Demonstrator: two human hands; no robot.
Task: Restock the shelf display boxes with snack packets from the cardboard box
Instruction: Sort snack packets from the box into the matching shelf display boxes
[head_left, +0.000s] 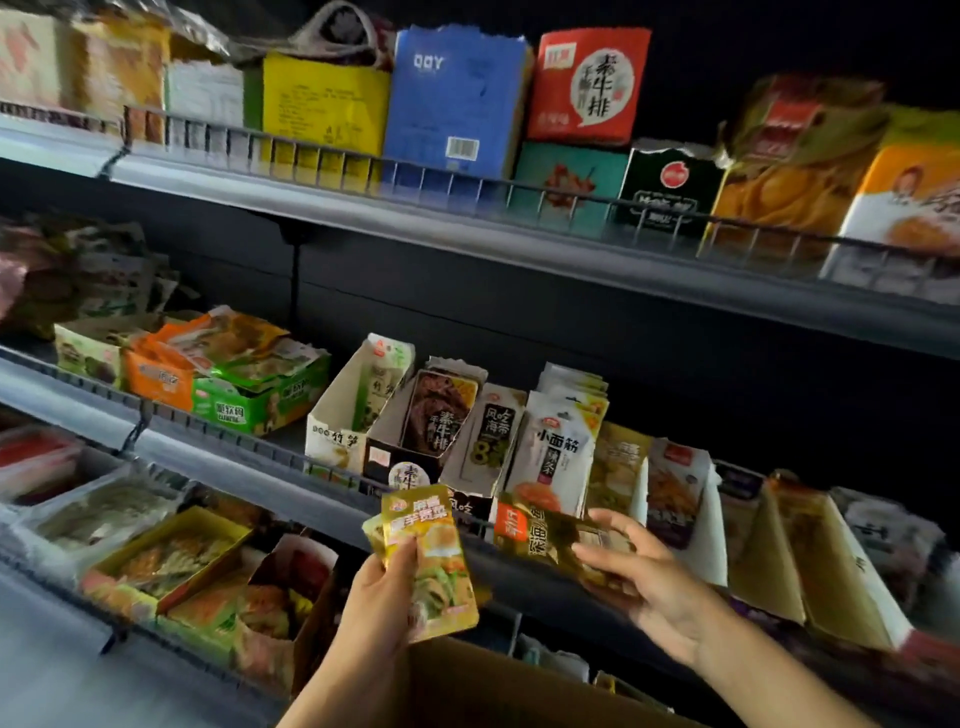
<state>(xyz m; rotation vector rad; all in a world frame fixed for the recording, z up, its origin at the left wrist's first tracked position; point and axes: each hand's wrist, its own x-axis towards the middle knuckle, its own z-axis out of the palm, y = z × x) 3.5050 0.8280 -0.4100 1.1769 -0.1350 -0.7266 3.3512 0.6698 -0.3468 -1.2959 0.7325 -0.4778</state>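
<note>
Risk: L hand (382, 587) pinches the fanned gold packets (434, 551) only at the lower edge w/ thumb + fingers, so one could slip & drop. Packets sit just left of the dark display box (540, 525), long axis upright, tops leaning slightly left. R hand (649, 571) has fingers spread on that box; grip vs touch unclear

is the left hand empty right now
No, the left hand grips a few gold snack packets, held upright in front of the shelf.
</note>
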